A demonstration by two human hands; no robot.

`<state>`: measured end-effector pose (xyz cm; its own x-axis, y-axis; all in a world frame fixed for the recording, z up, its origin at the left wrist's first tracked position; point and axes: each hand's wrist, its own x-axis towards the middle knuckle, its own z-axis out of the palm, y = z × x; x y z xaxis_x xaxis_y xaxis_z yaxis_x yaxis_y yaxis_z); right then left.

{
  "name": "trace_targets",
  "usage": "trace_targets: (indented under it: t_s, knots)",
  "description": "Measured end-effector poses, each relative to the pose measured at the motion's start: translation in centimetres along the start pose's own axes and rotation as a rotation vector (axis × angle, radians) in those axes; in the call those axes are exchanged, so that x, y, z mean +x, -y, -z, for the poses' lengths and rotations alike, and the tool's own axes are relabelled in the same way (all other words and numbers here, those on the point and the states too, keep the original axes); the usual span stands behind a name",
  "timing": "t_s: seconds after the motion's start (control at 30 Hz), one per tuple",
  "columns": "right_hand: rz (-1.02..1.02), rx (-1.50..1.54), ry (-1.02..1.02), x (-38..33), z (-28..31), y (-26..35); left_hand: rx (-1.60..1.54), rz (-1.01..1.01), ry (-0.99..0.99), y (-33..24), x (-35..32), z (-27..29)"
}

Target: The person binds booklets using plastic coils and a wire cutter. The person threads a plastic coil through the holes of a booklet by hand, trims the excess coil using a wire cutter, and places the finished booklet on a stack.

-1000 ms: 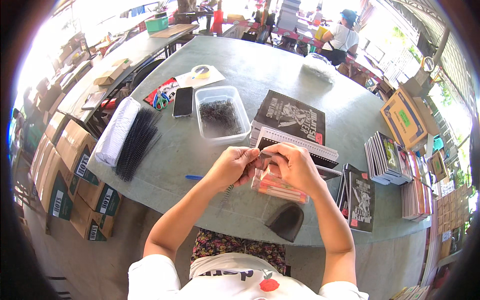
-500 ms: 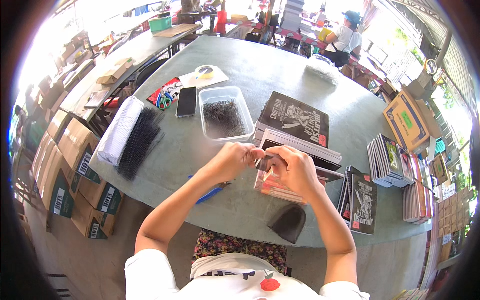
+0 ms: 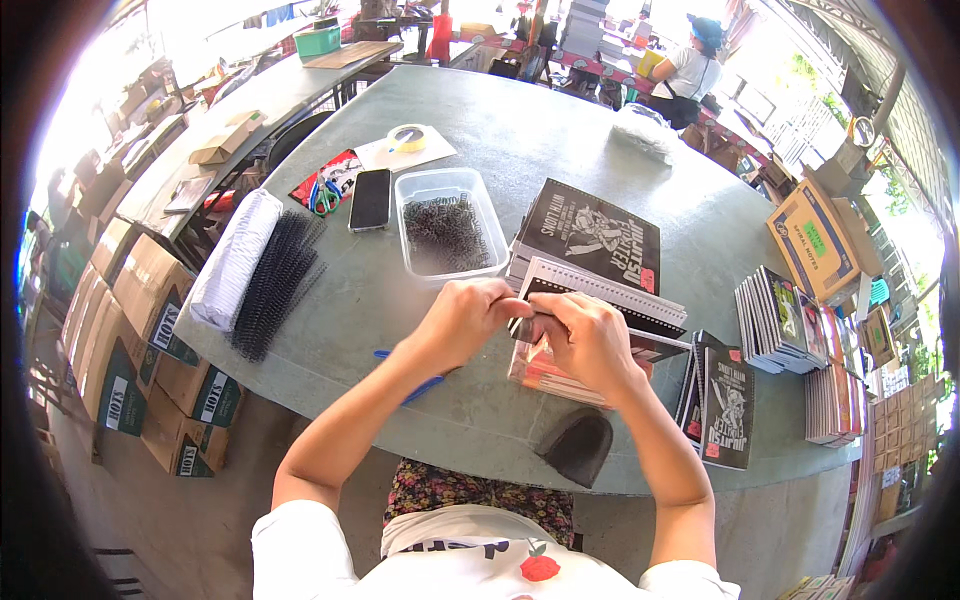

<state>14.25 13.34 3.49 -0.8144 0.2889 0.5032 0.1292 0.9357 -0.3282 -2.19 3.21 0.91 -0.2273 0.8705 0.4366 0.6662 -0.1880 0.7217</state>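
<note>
My left hand [image 3: 462, 318] and my right hand [image 3: 583, 337] meet over a notebook [image 3: 560, 368] lying on a small stack at the table's near edge. Both pinch its spine end, where a black spiral binding coil [image 3: 521, 322] sits between my fingertips. Just behind my hands lies a stack of punched notebooks with a black printed cover [image 3: 592, 240]. A clear plastic tub [image 3: 447, 233] of short black coils stands to the left of that stack.
A bundle of long black coils [image 3: 275, 282] and a white roll [image 3: 235, 258] lie at left, near a phone [image 3: 370, 198] and scissors [image 3: 325, 195]. Finished notebooks [image 3: 780, 320] stand at right. A blue pen [image 3: 415, 385], a dark pouch [image 3: 578, 445], cardboard boxes [image 3: 130, 330]. A person [image 3: 690, 75] sits far back.
My hands have stayed together on the notebook's spine, shifting slightly left and turning the coil. Nothing else on the table has moved.
</note>
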Motion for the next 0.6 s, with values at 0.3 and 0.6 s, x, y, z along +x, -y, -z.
trace_targets:
  t_s: [0.3, 0.6]
  knots:
    - [-0.150, -0.092, 0.085, 1.1, 0.7, -0.5, 0.035, -0.059, 0.076, 0.6, 0.3, 3.2]
    - [-0.143, -0.017, 0.045, 0.9, 0.3, -0.2, 0.075, -0.073, -0.017, -1.0, 0.8, 2.0]
